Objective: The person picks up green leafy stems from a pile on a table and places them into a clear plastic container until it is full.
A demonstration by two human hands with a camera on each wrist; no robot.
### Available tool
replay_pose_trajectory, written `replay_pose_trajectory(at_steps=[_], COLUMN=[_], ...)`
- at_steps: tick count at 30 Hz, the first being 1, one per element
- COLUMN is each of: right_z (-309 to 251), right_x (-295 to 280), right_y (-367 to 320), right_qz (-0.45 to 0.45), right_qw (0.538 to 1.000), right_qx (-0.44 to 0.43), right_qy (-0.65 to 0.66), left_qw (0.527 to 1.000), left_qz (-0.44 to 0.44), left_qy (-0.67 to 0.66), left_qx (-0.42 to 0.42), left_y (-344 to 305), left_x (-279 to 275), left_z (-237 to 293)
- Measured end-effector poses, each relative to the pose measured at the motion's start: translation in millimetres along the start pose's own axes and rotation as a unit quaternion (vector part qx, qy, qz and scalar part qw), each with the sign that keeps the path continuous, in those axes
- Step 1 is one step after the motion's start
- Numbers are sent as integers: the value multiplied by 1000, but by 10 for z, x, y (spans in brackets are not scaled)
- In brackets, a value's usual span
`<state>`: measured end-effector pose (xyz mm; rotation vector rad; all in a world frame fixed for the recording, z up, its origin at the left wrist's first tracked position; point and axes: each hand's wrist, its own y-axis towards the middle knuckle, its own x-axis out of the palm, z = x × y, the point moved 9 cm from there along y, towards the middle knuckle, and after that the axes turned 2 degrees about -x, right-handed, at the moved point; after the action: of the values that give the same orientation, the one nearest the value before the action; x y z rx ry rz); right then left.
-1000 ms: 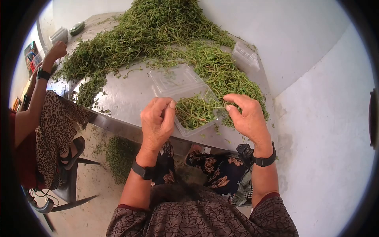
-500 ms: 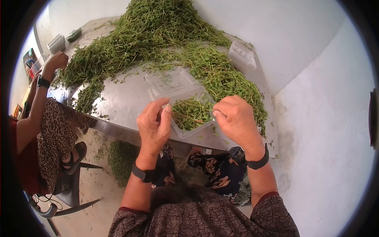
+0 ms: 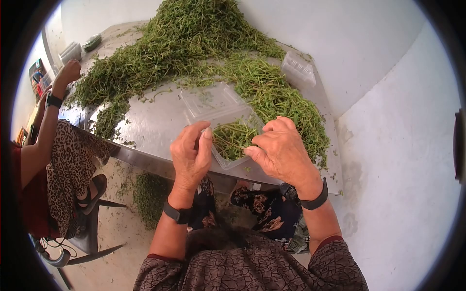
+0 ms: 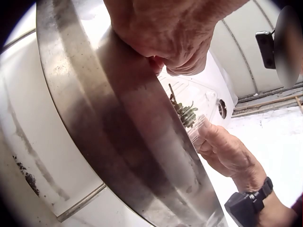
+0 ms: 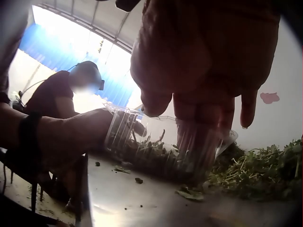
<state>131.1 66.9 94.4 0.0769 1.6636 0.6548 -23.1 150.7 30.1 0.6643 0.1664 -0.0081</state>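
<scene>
The tangled heap of leafy stems (image 3: 194, 43) is coloured mid-green; the stems (image 3: 232, 140) inside the clear, colourless hinged plastic box (image 3: 230, 164) are streaked with brown. The silver-grey metal table (image 3: 150, 116) is flecked with green. The brown fabric top (image 3: 242, 264) is crazed with black lines and edged in dark red. The black cloth trousers (image 3: 259, 213) are printed with peach-brown flowers; the tan draped cloth (image 3: 68, 165) is leopard-spotted in black.

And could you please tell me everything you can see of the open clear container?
The container looks like thin, transparent plastic, with ridged walls and a clear lid folded open toward the far side. Its base sits upright on the metal-looking table, near the edge, and holds loose green stems that hide most of its floor. The left hand pinches its left side; the right hand reaches its fingers inside.
</scene>
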Motion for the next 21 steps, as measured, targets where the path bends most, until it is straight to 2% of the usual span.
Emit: replay_pose_trajectory(at_steps=[5, 7, 10, 16, 19, 21], right_z=[21, 46, 111, 112, 54, -3], right_x=[-70, -221, -228, -240, -163, -140], right_y=[-62, -147, -265, -385, -405, -365], right_qz=[9, 99, 99, 145, 141, 140], right_qw=[999, 994, 990, 982, 984, 986], right_qx=[30, 31, 68, 88, 66, 56], right_qy=[10, 45, 68, 81, 81, 69], left_qw=[999, 999, 999, 1000, 999, 999], left_qz=[-13, -2, -5, 11, 1, -1], left_qy=[-7, -31, -26, -13, -16, -7], left_qx=[-34, -31, -29, -6, -44, -39], left_y=[-10, -27, -29, -30, -33, -35], left_x=[-9, -19, -18, -45, -43, -37], left_z=[-8, -17, -7, -4, -65, -80])
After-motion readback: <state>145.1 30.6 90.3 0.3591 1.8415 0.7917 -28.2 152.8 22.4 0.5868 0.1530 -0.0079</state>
